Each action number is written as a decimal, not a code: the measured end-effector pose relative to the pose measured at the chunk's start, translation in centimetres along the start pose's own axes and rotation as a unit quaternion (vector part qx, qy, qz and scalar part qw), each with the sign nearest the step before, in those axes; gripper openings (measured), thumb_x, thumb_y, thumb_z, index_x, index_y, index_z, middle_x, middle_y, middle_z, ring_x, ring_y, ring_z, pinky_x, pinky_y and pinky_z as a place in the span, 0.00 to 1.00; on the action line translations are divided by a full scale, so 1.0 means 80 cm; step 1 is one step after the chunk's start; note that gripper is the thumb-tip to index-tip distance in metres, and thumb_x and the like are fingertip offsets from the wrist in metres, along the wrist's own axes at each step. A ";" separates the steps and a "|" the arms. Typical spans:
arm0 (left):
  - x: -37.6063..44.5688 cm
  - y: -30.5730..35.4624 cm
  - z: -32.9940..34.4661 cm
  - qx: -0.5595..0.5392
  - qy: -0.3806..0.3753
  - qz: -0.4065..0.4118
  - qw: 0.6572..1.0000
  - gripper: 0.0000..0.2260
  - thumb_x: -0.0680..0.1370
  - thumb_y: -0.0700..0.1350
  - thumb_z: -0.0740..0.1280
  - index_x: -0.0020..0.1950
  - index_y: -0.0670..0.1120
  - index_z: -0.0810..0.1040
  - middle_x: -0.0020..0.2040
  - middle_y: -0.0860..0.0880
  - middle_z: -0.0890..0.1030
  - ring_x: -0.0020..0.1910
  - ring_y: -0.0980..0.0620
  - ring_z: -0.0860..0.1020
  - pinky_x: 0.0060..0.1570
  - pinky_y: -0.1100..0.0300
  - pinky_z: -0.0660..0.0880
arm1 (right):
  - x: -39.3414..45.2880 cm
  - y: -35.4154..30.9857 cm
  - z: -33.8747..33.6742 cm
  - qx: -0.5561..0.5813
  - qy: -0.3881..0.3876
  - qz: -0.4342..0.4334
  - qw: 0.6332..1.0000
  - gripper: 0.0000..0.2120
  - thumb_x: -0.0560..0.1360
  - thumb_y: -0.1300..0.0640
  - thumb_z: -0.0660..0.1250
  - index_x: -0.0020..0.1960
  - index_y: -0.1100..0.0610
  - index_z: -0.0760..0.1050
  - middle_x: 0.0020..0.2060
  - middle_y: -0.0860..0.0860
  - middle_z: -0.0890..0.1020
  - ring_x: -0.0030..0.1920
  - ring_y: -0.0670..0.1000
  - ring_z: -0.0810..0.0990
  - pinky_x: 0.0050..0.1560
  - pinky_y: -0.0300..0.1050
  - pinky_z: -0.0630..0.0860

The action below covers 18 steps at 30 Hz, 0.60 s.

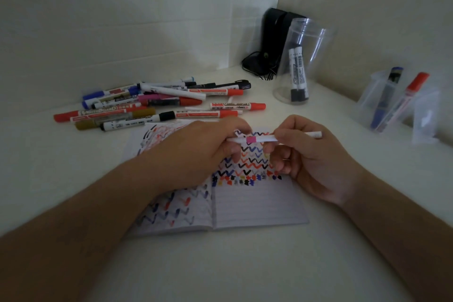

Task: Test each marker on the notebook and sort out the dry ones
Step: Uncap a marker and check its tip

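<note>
Left hand [203, 147] and right hand [301, 152] pinching one white marker [269, 138], long axis left-right, level above notebook [257, 203] on tabletop [220, 265]. Farther left, untested marker pile [159, 103]; far right, clear jar [299, 61] holding two markers.

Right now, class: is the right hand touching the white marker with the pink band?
Touching. The head view shows the right hand pinching the white marker with thumb and fingertips, while the left hand grips its other end.
</note>
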<state>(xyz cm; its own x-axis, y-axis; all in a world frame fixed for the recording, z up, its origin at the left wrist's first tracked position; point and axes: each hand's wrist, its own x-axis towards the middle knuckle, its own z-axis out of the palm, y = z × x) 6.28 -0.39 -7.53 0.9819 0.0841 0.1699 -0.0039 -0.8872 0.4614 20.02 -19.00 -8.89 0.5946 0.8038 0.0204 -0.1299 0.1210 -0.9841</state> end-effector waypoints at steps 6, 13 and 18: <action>-0.001 -0.003 -0.003 -0.041 0.079 -0.002 0.996 0.04 0.81 0.55 0.66 0.53 0.62 0.72 0.48 0.65 0.82 0.50 0.69 0.79 0.47 0.73 0.72 | -0.002 -0.009 -0.004 0.016 0.028 -0.011 0.999 0.06 0.72 0.58 0.74 0.44 0.60 0.79 0.35 0.56 0.82 0.29 0.50 0.75 0.26 0.38 0.71; -0.003 -0.001 0.003 -0.195 0.124 -0.024 0.973 0.04 0.81 0.47 0.69 0.51 0.56 0.78 0.43 0.62 0.86 0.43 0.65 0.84 0.42 0.74 0.75 | -0.002 -0.005 -0.006 0.013 0.033 -0.029 0.999 0.07 0.68 0.56 0.77 0.43 0.58 0.83 0.36 0.57 0.84 0.29 0.51 0.77 0.28 0.39 0.72; 0.000 -0.003 0.009 -0.118 0.178 0.000 0.977 0.05 0.79 0.47 0.72 0.51 0.56 0.79 0.40 0.65 0.82 0.45 0.73 0.80 0.45 0.78 0.72 | 0.000 0.002 -0.004 0.005 0.031 -0.029 0.999 0.08 0.67 0.53 0.77 0.42 0.57 0.83 0.37 0.57 0.85 0.31 0.53 0.78 0.30 0.42 0.72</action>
<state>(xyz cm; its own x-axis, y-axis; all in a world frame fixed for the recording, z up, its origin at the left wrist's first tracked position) 6.44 -0.48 -8.28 0.8544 0.2741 0.4415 -0.0880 -0.7609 0.6429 20.24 -19.14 -9.07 0.6498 0.7573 0.0652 -0.1024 0.1722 -0.9797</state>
